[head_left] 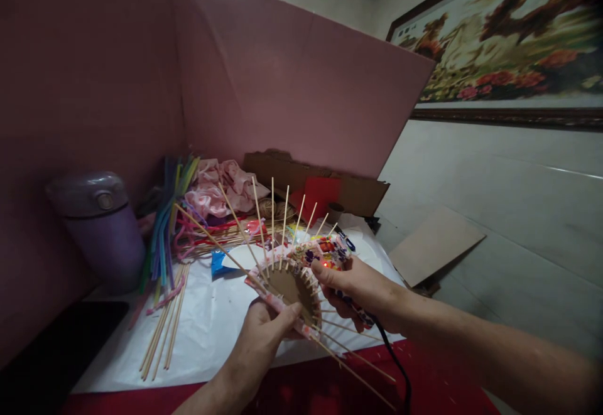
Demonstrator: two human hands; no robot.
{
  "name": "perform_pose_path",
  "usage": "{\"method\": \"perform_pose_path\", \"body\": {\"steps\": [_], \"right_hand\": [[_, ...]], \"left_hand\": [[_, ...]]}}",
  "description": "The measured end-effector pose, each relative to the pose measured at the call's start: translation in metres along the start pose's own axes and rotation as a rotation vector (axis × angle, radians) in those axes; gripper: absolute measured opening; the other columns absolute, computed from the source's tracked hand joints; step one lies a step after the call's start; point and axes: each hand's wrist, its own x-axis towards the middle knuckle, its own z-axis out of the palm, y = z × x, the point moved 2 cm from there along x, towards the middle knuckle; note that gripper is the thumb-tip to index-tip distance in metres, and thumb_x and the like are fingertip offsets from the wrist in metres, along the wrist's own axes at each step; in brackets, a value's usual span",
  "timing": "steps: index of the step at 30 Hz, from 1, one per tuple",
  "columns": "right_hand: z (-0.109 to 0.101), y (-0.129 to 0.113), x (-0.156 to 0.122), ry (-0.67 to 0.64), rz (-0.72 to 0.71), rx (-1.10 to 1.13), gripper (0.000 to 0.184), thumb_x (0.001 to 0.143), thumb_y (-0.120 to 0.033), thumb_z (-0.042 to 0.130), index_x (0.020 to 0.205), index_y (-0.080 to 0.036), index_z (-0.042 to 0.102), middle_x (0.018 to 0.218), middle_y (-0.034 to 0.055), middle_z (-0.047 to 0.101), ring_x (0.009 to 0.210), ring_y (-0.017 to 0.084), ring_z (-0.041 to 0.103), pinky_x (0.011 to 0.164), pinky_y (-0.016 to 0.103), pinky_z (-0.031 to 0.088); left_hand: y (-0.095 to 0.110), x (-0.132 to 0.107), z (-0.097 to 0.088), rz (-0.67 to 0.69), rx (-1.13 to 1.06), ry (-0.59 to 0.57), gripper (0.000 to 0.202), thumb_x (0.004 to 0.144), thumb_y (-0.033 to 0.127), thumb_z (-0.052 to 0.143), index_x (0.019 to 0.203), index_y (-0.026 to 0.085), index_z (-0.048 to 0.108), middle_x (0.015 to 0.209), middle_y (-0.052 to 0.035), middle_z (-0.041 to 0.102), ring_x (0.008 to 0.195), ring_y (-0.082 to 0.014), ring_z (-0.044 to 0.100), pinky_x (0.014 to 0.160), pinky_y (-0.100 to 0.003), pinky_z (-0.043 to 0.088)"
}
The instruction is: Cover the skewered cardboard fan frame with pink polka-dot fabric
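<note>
My left hand point(266, 333) grips the lower rim of a round cardboard disc point(291, 286) with thin wooden skewers point(272, 223) sticking out all around its edge like spokes. A pink patterned strip point(276, 302) runs along the rim between the skewers. My right hand point(351, 289) is closed on a glue gun wrapped in colourful patterned covering point(325, 253), its index finger lying along the top and its nozzle at the disc's upper right rim. A black cord point(396, 365) trails down from the gun.
White paper point(207, 327) covers the table, with loose skewers point(164, 327), coloured straws point(164, 226), pink fabric point(221, 189), a twine ball point(268, 208) and cardboard pieces point(330, 183) behind. A purple lidded bottle point(101, 226) stands left. Pink boards point(282, 82) wall the back.
</note>
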Motion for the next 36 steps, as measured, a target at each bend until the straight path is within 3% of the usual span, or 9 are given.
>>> {"method": "perform_pose_path", "body": {"steps": [5, 11, 18, 21, 26, 29, 36], "right_hand": [[-0.002, 0.0, -0.001, 0.028, -0.003, -0.008, 0.055, 0.069, -0.069, 0.054, 0.051, -0.018, 0.043, 0.04, -0.0053, 0.039, 0.031, 0.005, 0.034, 0.025, 0.017, 0.032], [0.001, -0.001, -0.002, -0.004, -0.006, 0.002, 0.054, 0.07, -0.068, 0.054, 0.052, -0.018, 0.044, 0.04, -0.0055, 0.039, 0.032, 0.005, 0.035, 0.026, 0.017, 0.031], [0.007, -0.007, -0.002, -0.014, -0.033, 0.019, 0.051, 0.07, -0.065, 0.057, 0.057, -0.017, 0.049, 0.041, -0.0056, 0.04, 0.032, 0.006, 0.035, 0.025, 0.017, 0.029], [0.008, -0.009, -0.002, -0.048, -0.069, 0.056, 0.044, 0.072, -0.061, 0.059, 0.07, -0.017, 0.055, 0.04, -0.0074, 0.039, 0.031, 0.005, 0.033, 0.025, 0.015, 0.029], [0.01, -0.008, -0.002, -0.077, -0.082, 0.022, 0.043, 0.072, -0.054, 0.063, 0.056, -0.017, 0.047, 0.04, -0.0061, 0.042, 0.031, 0.005, 0.035, 0.025, 0.015, 0.03], [0.012, -0.008, -0.001, -0.078, -0.089, 0.033, 0.04, 0.071, -0.052, 0.065, 0.062, -0.018, 0.048, 0.04, -0.0073, 0.041, 0.031, 0.005, 0.034, 0.025, 0.015, 0.03], [0.015, -0.009, -0.001, -0.052, -0.071, -0.051, 0.048, 0.069, -0.063, 0.06, 0.06, -0.017, 0.047, 0.039, -0.0078, 0.037, 0.031, 0.004, 0.033, 0.025, 0.015, 0.031]], "left_hand": [[0.0, 0.0, 0.0, 0.003, -0.018, 0.02, 0.024, 0.067, 0.034, 0.07, 0.073, 0.012, 0.065, 0.065, -0.0044, 0.067, 0.06, -0.0176, 0.063, 0.061, -0.03, 0.053], [-0.001, -0.001, -0.001, 0.018, 0.026, 0.024, 0.026, 0.067, 0.035, 0.07, 0.057, 0.011, 0.063, 0.057, -0.0032, 0.064, 0.056, -0.015, 0.061, 0.057, -0.025, 0.051], [-0.001, 0.001, -0.001, 0.001, 0.01, -0.041, 0.03, 0.069, 0.035, 0.067, 0.087, 0.01, 0.069, 0.076, -0.0089, 0.071, 0.067, -0.0216, 0.065, 0.068, -0.036, 0.053], [-0.003, 0.003, -0.002, -0.002, 0.025, -0.067, 0.029, 0.069, 0.036, 0.067, 0.083, 0.011, 0.07, 0.073, -0.0088, 0.071, 0.064, -0.021, 0.065, 0.066, -0.036, 0.053], [-0.005, 0.004, -0.004, 0.013, 0.052, -0.059, 0.027, 0.069, 0.037, 0.066, 0.077, 0.011, 0.069, 0.071, -0.0083, 0.071, 0.06, -0.0186, 0.064, 0.063, -0.031, 0.052], [-0.004, 0.003, -0.003, 0.01, 0.053, -0.055, 0.026, 0.071, 0.035, 0.064, 0.081, 0.011, 0.069, 0.07, -0.0076, 0.071, 0.062, -0.0191, 0.064, 0.064, -0.032, 0.053], [-0.002, 0.003, -0.002, 0.013, 0.036, -0.073, 0.022, 0.072, 0.029, 0.062, 0.085, 0.012, 0.068, 0.075, -0.0074, 0.072, 0.064, -0.0195, 0.065, 0.064, -0.032, 0.053]]}}
